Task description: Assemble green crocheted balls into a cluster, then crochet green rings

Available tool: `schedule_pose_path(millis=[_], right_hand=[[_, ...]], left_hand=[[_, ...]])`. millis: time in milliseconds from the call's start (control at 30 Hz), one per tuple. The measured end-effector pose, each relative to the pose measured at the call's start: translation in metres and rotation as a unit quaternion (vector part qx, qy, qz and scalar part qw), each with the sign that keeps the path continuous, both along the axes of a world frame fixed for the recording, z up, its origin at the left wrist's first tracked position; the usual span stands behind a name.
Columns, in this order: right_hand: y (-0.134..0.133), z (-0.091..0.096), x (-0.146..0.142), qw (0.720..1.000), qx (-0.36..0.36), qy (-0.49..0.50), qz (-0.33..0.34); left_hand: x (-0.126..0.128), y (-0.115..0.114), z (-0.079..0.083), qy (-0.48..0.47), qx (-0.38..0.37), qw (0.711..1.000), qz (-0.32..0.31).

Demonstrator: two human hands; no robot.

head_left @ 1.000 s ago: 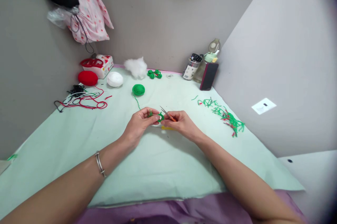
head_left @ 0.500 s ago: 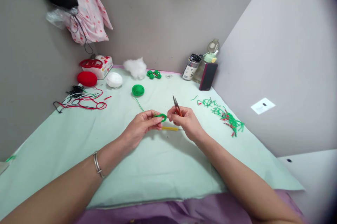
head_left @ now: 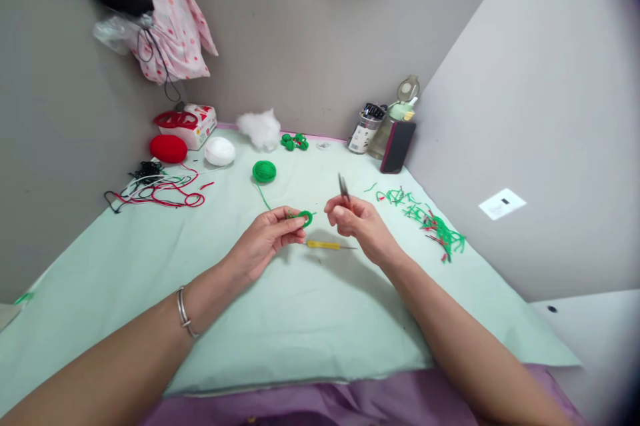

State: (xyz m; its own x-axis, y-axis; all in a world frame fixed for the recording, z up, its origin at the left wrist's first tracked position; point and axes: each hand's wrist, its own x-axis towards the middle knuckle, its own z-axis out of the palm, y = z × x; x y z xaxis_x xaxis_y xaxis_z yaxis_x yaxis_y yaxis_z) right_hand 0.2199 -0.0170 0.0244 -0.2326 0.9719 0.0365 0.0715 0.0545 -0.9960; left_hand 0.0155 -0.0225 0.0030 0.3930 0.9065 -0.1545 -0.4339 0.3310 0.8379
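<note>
My left hand (head_left: 273, 236) is closed, pinching a small green crochet ring (head_left: 307, 219) between thumb and fingers. A short yarn tail sticks out from the ring's right side, and a green strand runs from behind the hand to a green yarn ball (head_left: 264, 171). To the right, apart from the ring, my right hand (head_left: 357, 223) is closed around a pair of thread snips (head_left: 343, 187). Their dark blades point up and are blurred; the orange handle is mostly hidden in the palm. Just below and between the hands, a yellow-handled crochet hook (head_left: 324, 245) lies on the cloth.
Green and red yarn scraps (head_left: 435, 226) lie at right. At left are a red yarn ball (head_left: 169, 149), a white yarn ball (head_left: 220, 151) and tangled strands (head_left: 160, 193). White stuffing (head_left: 260, 129), green crocheted pieces (head_left: 295, 141), a pen holder (head_left: 365, 129) and a phone (head_left: 399, 147) stand along the back.
My right hand has moved right, away from the ring, with the snips in it. The yarn tail and the whole crochet hook now show. My left hand stays nearly in place.
</note>
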Motion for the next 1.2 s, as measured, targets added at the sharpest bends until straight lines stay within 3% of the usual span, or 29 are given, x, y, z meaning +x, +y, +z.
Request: schedule_pose_path(millis=[167, 300, 533, 1033, 1200], right_hand=[[-0.001, 0.001, 0.007, 0.988, 0.071, -0.137, 0.028], [0.000, -0.003, 0.008, 0.985, 0.063, -0.156, 0.044], [-0.005, -0.003, 0.003, 0.981, 0.068, -0.161, 0.087], [-0.008, 0.001, -0.001, 0.981, 0.090, -0.170, 0.040], [0.000, -0.008, 0.004, 0.985, 0.083, -0.149, -0.002]], left_hand=[[0.000, 0.000, 0.003, -0.041, -0.034, 0.998, 0.028], [0.000, 0.000, 0.006, -0.065, -0.046, 0.996, 0.042], [0.000, -0.001, 0.003, -0.053, -0.007, 0.999, 0.006], [0.001, -0.002, 0.004, -0.047, -0.013, 0.999, -0.003], [0.000, -0.002, 0.006, -0.037, -0.020, 0.999, 0.003]])
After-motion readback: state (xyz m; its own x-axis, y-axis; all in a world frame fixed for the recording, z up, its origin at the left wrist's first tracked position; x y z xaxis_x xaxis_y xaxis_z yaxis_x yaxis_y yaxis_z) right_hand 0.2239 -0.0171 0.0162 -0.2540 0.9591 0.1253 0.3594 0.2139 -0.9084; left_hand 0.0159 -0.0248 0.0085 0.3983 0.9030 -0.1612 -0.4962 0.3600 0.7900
